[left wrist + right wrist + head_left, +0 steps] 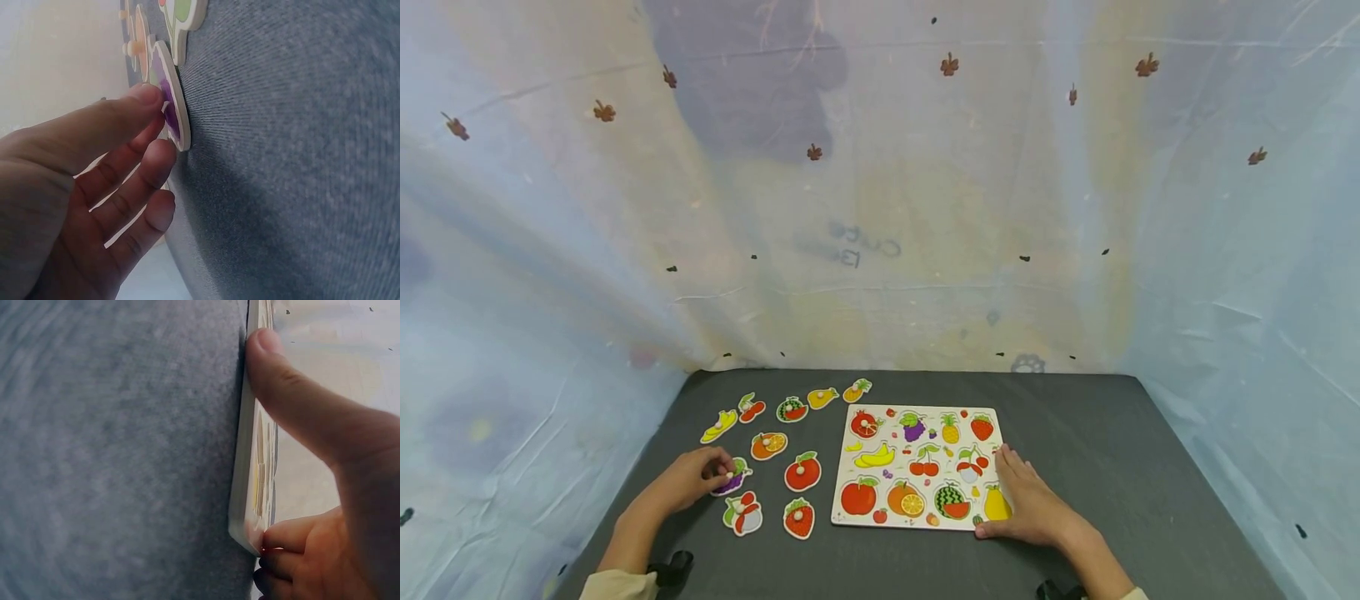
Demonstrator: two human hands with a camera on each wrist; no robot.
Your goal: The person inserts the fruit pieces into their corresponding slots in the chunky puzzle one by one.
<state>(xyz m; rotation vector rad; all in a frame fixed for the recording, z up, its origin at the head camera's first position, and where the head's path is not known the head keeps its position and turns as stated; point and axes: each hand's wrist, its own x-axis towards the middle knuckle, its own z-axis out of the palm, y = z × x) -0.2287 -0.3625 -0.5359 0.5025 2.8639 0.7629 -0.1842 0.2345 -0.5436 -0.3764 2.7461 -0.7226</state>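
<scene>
My left hand (688, 481) is over the left group of pieces, pinching the small knob of a purple grape puzzle piece (740, 477) between thumb and forefinger. In the left wrist view this grape piece (179, 109) lies at the fabric surface, its knob hidden by the fingertips. The other left fingers are loosely bent. My right hand (1033, 504) rests at the right near corner of a white fruit puzzle board (887, 467). Its thumb touches the near edge, and its straight fingers lie along the right side, covering part of a yellow pear picture.
Around the left hand lie a cherry-like red and white piece (743, 513), a strawberry (799, 519), a tomato-like red fruit (802, 472) and an orange (768, 446). Behind are bananas (719, 426), cherries (751, 408), watermelon (792, 409), pear (822, 398) and pineapple (857, 391).
</scene>
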